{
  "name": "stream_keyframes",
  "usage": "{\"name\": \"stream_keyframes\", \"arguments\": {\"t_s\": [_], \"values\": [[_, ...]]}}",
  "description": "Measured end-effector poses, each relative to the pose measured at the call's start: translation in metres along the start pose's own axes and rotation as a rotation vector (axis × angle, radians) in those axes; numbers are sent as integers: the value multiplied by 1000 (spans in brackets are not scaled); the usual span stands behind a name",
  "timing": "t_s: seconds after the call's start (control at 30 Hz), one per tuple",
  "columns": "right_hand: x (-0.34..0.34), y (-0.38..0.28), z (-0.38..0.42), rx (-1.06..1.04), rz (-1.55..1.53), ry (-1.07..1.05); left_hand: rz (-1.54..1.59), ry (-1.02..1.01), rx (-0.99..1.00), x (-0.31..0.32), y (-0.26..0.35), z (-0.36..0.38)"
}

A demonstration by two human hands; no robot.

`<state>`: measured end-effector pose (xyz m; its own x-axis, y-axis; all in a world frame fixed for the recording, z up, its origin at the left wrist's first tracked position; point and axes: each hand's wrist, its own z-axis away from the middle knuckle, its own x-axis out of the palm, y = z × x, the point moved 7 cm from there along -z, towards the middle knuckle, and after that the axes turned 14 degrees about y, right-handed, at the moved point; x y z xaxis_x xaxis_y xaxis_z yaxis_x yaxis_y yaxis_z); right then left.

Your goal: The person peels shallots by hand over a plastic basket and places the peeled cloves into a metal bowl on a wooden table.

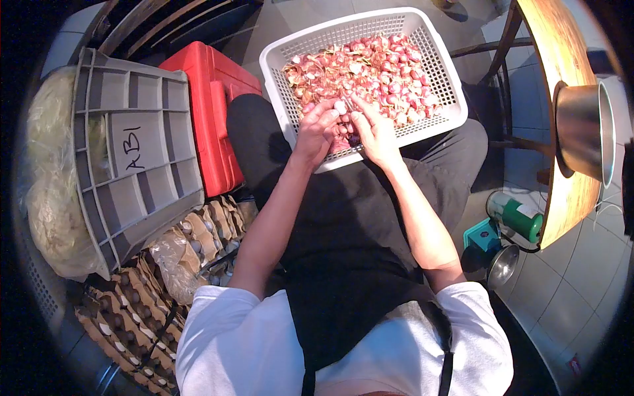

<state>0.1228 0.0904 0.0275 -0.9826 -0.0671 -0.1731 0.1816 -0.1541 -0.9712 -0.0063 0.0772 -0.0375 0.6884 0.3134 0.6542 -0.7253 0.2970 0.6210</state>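
Note:
A light grey perforated plastic basket [436, 56] rests across my lap, holding many small red shallots [396, 66] with loose papery skins among them. Over its near side, my left hand [316, 136] is closed, pinching a pale shallot [339, 105] between thumb and fingers. My right hand [378, 137] is close beside it, fingers bent together near that shallot. Whatever the right fingers grip is too small to make out. Darker red pieces [340, 142] lie in the basket below the hands.
On the left stand a grey crate [135, 191] marked "ABI", a red plastic case [211, 132] and egg trays [132, 317]. To the right, a metal pot [581, 132] sits on a wooden table [561, 39]. A green canister [515, 214] and a metal bowl [503, 266] are below.

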Motion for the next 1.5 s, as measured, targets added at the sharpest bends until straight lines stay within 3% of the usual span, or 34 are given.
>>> {"name": "stream_keyframes", "arguments": {"t_s": [0.1, 0.67, 1.03, 1.5], "values": [[-1, 0, 1, -158, 102, 10, -17, 34, 14, 2, 3, 2], [-6, 20, -7, -21, -6, 71, -9, -5, -10, 9, 5, 5], [3, 3, 1, -201, 178, -8, -125, 159, 91, 1, 7, 2], [4, -2, 3, -244, 87, 64, -161, 60, 97, 5, 7, 2]]}}
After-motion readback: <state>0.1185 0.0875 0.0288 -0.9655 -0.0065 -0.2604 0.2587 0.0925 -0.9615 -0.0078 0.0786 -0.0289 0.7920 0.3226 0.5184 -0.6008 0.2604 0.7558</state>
